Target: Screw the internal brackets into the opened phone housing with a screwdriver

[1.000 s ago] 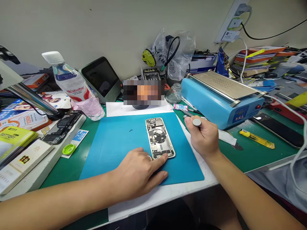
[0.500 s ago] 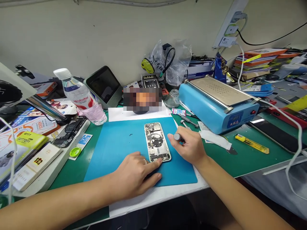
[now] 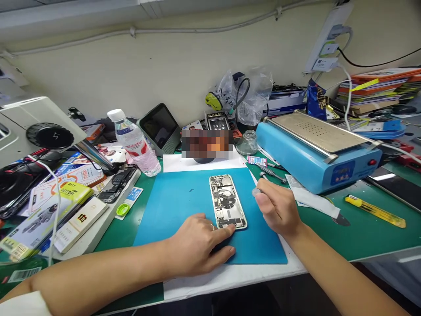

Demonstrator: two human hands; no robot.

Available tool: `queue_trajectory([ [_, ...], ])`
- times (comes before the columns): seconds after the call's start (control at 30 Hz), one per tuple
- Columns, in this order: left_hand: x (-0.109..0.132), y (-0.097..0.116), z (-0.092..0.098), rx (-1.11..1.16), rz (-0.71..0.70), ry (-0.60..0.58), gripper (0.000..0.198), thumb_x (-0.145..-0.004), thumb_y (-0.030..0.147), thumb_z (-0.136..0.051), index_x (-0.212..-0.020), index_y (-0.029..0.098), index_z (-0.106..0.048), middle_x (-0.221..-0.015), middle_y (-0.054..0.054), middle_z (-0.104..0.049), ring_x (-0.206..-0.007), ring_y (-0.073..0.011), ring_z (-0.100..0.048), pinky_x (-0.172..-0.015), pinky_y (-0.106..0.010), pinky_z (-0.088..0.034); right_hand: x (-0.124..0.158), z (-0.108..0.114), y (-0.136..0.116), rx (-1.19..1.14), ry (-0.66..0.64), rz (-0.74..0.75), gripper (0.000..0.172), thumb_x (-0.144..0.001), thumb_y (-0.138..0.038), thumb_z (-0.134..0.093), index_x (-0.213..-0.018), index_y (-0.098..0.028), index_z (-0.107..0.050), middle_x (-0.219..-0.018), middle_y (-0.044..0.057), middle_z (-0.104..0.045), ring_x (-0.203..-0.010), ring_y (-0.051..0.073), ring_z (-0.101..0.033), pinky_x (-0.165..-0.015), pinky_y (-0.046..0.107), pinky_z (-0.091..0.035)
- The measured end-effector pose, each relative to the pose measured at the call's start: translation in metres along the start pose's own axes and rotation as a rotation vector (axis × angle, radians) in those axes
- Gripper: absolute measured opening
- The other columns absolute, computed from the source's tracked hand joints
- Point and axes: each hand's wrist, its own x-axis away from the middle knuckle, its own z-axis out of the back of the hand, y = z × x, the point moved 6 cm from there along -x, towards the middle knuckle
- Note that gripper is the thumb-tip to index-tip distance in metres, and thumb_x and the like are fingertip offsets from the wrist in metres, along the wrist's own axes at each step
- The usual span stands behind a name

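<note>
An opened phone (image 3: 226, 201) with its inner parts showing lies lengthwise on a blue work mat (image 3: 177, 206). My left hand (image 3: 197, 245) rests on the mat, fingers stretched flat, fingertips pressing the phone's near end. A ring sits on one finger. My right hand (image 3: 276, 207) is closed round a small screwdriver with a round silver cap (image 3: 256, 192), just right of the phone, not touching it.
A blue heating-plate machine (image 3: 315, 153) stands at the right, a yellow utility knife (image 3: 375, 211) in front of it. A water bottle (image 3: 134, 142), a small screen (image 3: 161, 128), a second opened phone (image 3: 116, 181) and stacked booklets fill the left. A glass jar (image 3: 246, 142) stands behind the mat.
My right hand carried the screwdriver from the mat's right side in toward the phone, then drew back slightly. The left hand kept holding the phone's near end. The camera tilted up.
</note>
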Motion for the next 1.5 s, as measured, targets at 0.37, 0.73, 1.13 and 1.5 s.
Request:
queue_trajectory([
  [0.37,-0.002,0.005,0.001,-0.043,-0.003,-0.043,0.040,-0.106,0.044,-0.043,-0.130,0.016,-0.061,-0.070,-0.001,-0.069,-0.059,-0.0213,-0.066,-0.059,-0.037,-0.039,-0.002,0.005,-0.005,-0.097,0.063,-0.013,0.045,-0.111,-0.038,-0.029,-0.070,-0.024,-0.042,-0.061,-0.002,-0.041,-0.053,0.014,-0.041,-0.051,0.031,-0.033],
  [0.73,-0.001,0.005,-0.001,-0.036,0.012,-0.081,0.043,-0.106,0.044,-0.044,-0.134,0.014,-0.057,-0.072,-0.002,-0.070,-0.061,-0.0229,-0.068,-0.061,-0.038,-0.041,0.001,0.019,0.009,0.033,0.288,-0.228,0.051,-0.102,-0.031,-0.058,-0.061,-0.024,-0.030,-0.056,-0.005,-0.029,-0.052,0.012,-0.028,-0.053,0.032,-0.027],
  [1.13,0.003,0.006,-0.005,-0.009,0.000,-0.036,0.037,-0.106,0.039,-0.043,-0.134,0.016,-0.055,-0.073,-0.003,-0.070,-0.061,-0.0242,-0.069,-0.065,-0.039,-0.046,0.004,0.011,0.002,0.046,0.187,-0.184,0.045,-0.098,-0.020,-0.057,-0.064,-0.025,-0.028,-0.056,-0.007,-0.029,-0.050,0.011,-0.027,-0.053,0.031,-0.026],
  [1.5,0.003,0.008,-0.005,-0.065,-0.005,-0.077,0.044,-0.107,0.042,-0.042,-0.136,0.011,-0.053,-0.074,-0.004,-0.071,-0.062,-0.0248,-0.069,-0.062,-0.041,-0.045,-0.007,-0.002,0.000,-0.089,-0.082,-0.065,0.017,-0.097,-0.010,-0.047,-0.093,-0.023,-0.058,-0.087,0.003,-0.062,-0.080,0.018,-0.059,-0.074,0.034,-0.050],
])
